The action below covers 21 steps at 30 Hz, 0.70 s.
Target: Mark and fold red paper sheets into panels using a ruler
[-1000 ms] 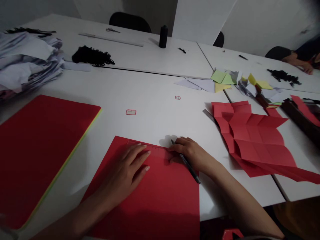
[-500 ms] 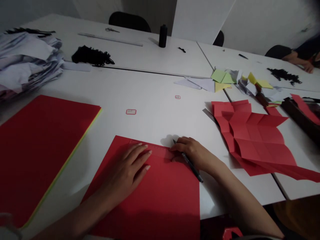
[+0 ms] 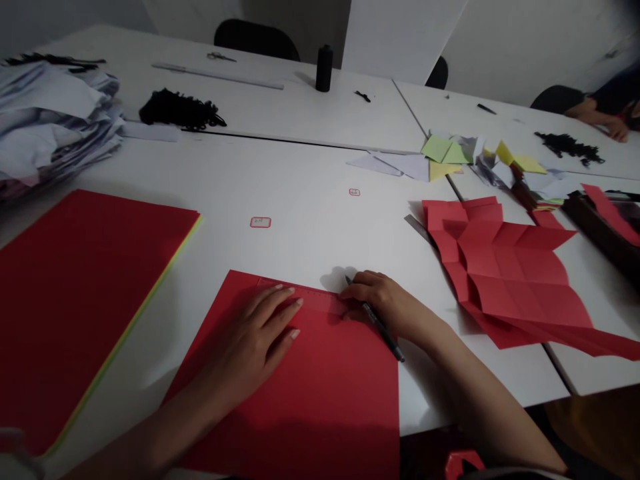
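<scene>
A sheet of red paper lies flat on the white table before me. Along its far edge rests a clear plastic ruler. My left hand lies flat on the sheet, fingers stretched out, with the fingertips on the ruler's left part. At the sheet's far right corner, my right hand is closed round a black pen, its tip pointing up and away to the left. The right fingers also touch the ruler's right end. What the thumb does underneath is partly hidden.
A stack of red sheets lies at left, below a pile of crumpled white paper. To the right are a creased red paper and a metal ruler. A black bottle stands farther back. Another person's hands rest at far right.
The camera view has shifted very slightly. Both hands, the ruler and the pen keep practically the same places on the red paper.
</scene>
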Each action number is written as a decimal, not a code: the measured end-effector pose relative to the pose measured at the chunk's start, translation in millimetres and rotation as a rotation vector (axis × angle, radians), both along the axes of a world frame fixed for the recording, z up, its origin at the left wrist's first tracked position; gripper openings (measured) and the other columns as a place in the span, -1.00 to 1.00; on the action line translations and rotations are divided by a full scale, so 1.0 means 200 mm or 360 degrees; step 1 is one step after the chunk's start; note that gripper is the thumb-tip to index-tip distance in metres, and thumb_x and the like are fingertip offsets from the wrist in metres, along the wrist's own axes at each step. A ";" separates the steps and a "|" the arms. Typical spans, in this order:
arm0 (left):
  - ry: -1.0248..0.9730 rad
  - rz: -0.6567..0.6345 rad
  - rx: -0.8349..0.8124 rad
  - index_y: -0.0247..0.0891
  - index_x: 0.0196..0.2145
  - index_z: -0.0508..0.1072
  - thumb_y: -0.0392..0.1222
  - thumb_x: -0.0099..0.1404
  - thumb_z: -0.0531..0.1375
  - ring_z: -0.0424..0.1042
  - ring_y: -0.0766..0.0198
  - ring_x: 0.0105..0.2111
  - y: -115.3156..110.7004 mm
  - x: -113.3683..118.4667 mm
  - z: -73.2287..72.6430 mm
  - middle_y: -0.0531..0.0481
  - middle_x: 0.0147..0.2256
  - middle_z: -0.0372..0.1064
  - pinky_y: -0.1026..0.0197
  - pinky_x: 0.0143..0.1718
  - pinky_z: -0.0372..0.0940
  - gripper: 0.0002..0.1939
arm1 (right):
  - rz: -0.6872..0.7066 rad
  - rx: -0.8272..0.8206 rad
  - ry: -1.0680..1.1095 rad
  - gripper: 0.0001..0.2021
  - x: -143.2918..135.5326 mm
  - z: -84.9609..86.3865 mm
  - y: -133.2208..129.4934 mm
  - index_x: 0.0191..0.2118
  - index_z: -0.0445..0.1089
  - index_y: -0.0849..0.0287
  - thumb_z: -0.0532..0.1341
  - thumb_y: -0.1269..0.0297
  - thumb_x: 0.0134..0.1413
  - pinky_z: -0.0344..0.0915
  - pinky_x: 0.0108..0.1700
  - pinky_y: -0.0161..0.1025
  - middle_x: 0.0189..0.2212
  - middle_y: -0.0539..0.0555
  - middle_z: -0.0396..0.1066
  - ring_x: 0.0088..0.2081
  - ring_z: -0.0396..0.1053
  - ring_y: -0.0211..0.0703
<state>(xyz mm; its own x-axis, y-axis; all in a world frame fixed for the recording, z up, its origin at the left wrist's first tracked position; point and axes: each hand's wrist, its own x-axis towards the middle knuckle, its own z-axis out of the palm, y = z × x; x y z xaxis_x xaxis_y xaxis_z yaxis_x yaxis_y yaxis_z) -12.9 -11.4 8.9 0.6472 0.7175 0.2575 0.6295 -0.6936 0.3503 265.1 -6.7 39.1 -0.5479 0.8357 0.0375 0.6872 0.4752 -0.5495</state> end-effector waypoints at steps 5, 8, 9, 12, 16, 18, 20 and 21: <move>-0.0015 0.0012 -0.0046 -0.15 0.18 0.27 -0.21 0.40 0.07 0.15 0.04 0.21 0.00 0.00 0.00 -0.07 0.20 0.16 -0.07 0.17 0.26 -0.60 | 0.0003 -0.0001 -0.0008 -0.83 0.00 0.00 0.00 -0.09 0.45 0.10 0.19 0.29 0.23 0.32 -0.19 -0.12 -0.30 0.09 0.38 -0.25 0.34 -0.11; -0.0039 0.0006 -0.0036 -0.15 0.19 0.27 -0.21 0.40 0.07 0.15 0.04 0.21 0.00 -0.01 -0.01 -0.08 0.20 0.17 -0.08 0.17 0.25 -0.59 | -0.0001 -0.0007 -0.0012 -0.82 0.00 0.00 0.00 -0.09 0.45 0.10 0.19 0.28 0.23 0.32 -0.19 -0.12 -0.30 0.09 0.39 -0.25 0.34 -0.11; -0.0043 0.0006 -0.0033 -0.15 0.18 0.27 -0.21 0.40 0.07 0.15 0.04 0.21 0.00 -0.01 -0.01 -0.08 0.20 0.17 -0.08 0.17 0.25 -0.59 | -0.0004 -0.0014 -0.0015 -0.82 0.00 0.01 0.00 -0.09 0.45 0.10 0.19 0.28 0.23 0.32 -0.19 -0.13 -0.30 0.09 0.38 -0.25 0.34 -0.12; -0.0036 0.0000 -0.0023 -0.16 0.19 0.26 -0.22 0.40 0.07 0.15 0.06 0.21 0.00 0.00 -0.01 -0.09 0.20 0.17 -0.06 0.17 0.26 -0.59 | -0.0010 -0.0040 -0.0012 -0.81 0.00 0.01 0.00 -0.07 0.45 0.09 0.18 0.30 0.23 0.31 -0.20 -0.15 -0.30 0.08 0.37 -0.26 0.34 -0.12; -0.0003 0.0013 -0.0025 -0.17 0.17 0.28 -0.21 0.41 0.07 0.14 0.06 0.21 -0.01 0.00 0.00 -0.09 0.20 0.17 -0.06 0.18 0.25 -0.61 | -0.0012 -0.0059 0.0005 -0.81 -0.01 0.02 -0.01 -0.07 0.45 0.09 0.19 0.31 0.22 0.30 -0.19 -0.16 -0.29 0.08 0.37 -0.25 0.34 -0.12; 0.0019 0.0025 -0.0033 -0.18 0.15 0.31 -0.21 0.41 0.06 0.15 0.06 0.21 -0.02 0.00 0.01 -0.09 0.20 0.17 -0.06 0.18 0.25 -0.63 | -0.0009 -0.0059 0.0011 -0.83 -0.01 0.02 -0.01 -0.10 0.46 0.10 0.19 0.31 0.23 0.30 -0.18 -0.16 -0.29 0.09 0.38 -0.25 0.35 -0.11; 0.0030 0.0030 -0.0024 -0.17 0.14 0.31 -0.22 0.41 0.06 0.15 0.06 0.21 -0.02 0.00 0.01 -0.09 0.20 0.17 -0.07 0.17 0.26 -0.64 | -0.0012 -0.0055 0.0025 -0.83 -0.01 0.02 -0.02 -0.11 0.47 0.10 0.18 0.31 0.23 0.29 -0.19 -0.16 -0.30 0.09 0.38 -0.26 0.35 -0.11; 0.0032 0.0032 -0.0021 -0.16 0.15 0.31 -0.22 0.41 0.06 0.15 0.06 0.21 -0.02 0.00 0.02 -0.09 0.20 0.17 -0.08 0.17 0.26 -0.63 | -0.0018 -0.0053 0.0031 -0.83 -0.01 0.02 -0.02 -0.10 0.47 0.09 0.17 0.30 0.24 0.29 -0.20 -0.16 -0.31 0.09 0.38 -0.27 0.35 -0.11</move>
<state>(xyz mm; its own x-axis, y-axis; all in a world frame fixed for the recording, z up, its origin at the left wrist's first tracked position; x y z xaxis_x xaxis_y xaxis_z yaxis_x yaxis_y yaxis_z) -12.1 -15.8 12.3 0.6377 0.7335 0.2350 0.6500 -0.6762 0.3467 262.2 -10.0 43.0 -0.5376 0.8429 0.0202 0.6816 0.4486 -0.5781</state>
